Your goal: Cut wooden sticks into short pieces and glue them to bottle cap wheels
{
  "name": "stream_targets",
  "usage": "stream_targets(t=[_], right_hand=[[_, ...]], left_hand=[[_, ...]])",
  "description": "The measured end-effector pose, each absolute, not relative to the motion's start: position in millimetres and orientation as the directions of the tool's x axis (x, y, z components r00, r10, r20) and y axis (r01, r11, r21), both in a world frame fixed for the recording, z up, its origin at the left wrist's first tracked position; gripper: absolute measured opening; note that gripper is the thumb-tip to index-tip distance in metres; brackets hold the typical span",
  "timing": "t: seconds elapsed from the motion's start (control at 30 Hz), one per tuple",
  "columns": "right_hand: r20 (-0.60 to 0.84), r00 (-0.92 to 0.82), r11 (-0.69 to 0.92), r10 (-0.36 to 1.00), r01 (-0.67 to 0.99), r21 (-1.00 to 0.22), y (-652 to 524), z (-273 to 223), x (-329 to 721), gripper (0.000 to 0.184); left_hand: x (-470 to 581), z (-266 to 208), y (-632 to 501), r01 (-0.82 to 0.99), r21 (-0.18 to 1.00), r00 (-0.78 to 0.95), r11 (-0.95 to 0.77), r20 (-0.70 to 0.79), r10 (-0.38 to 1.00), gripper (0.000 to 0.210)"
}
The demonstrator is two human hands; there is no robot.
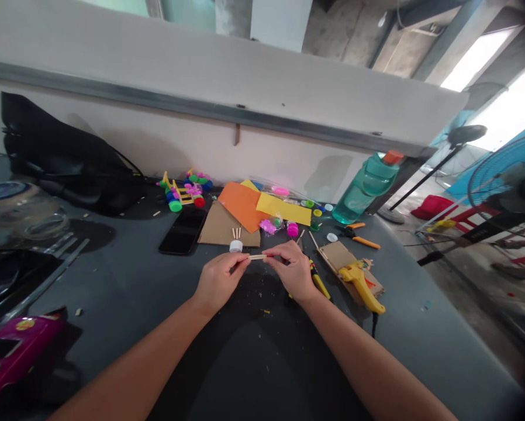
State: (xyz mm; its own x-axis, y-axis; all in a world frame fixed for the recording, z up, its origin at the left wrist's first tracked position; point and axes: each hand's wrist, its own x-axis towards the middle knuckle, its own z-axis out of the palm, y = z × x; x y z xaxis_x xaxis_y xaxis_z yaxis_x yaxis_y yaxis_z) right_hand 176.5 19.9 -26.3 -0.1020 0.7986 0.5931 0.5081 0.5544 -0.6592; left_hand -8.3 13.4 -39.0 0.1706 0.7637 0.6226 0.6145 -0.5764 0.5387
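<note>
Above the broad, dark-grey table (135, 316), the left hand (221, 279) and the right hand (292, 270) face each other, near a round, white plastic cap (235, 247); each grip is pinched closed on one end of the short, pale, thin wooden stick (257, 257) between them. I'd judge light, even fingertip pressure best, keeping it level.

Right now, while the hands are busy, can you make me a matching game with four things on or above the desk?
Things:
1. thin wood
2. glue gun
3. bottle
4. phone

Matches:
A. black and lying flat
B. blue-green with an orange cap
C. held between left hand and right hand
D. yellow

Right pairs: 1-C, 2-D, 3-B, 4-A
</note>
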Motion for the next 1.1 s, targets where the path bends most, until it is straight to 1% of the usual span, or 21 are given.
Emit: stream_targets(t=[0.23,0.43,0.6,0.9,1.1], right_hand=[[0.593,-0.124,0.578,0.795,0.451,-0.68,19.2,-23.2,176.1,0.014],[0.579,-0.125,0.571,0.806,0.422,-0.704,19.5,-24.5,177.0,0.016],[0.567,-0.112,0.552,0.816,0.437,-0.71,20.3,-26.2,176.8,0.016],[0.54,-0.096,0.515,0.836,0.478,-0.712,18.9,-27.5,177.1,0.014],[0.549,-0.108,0.525,0.829,0.49,-0.696,18.2,-26.1,176.2,0.01]], left_hand=[[-10.5,-39.9,14.1,0.61,0.593,0.135,-0.525,0.575,0.807,0.014],[-10.8,-41.3,15.0,0.616,0.586,0.137,-0.525,0.577,0.805,0.015],[-10.6,-40.4,14.9,0.622,0.567,0.144,-0.54,0.595,0.791,0.015],[-11.5,-40.6,14.5,0.614,0.579,0.138,-0.536,0.591,0.795,0.014],[-9.4,-41.0,14.7,0.624,0.622,0.059,-0.473,0.565,0.823,0.019]])
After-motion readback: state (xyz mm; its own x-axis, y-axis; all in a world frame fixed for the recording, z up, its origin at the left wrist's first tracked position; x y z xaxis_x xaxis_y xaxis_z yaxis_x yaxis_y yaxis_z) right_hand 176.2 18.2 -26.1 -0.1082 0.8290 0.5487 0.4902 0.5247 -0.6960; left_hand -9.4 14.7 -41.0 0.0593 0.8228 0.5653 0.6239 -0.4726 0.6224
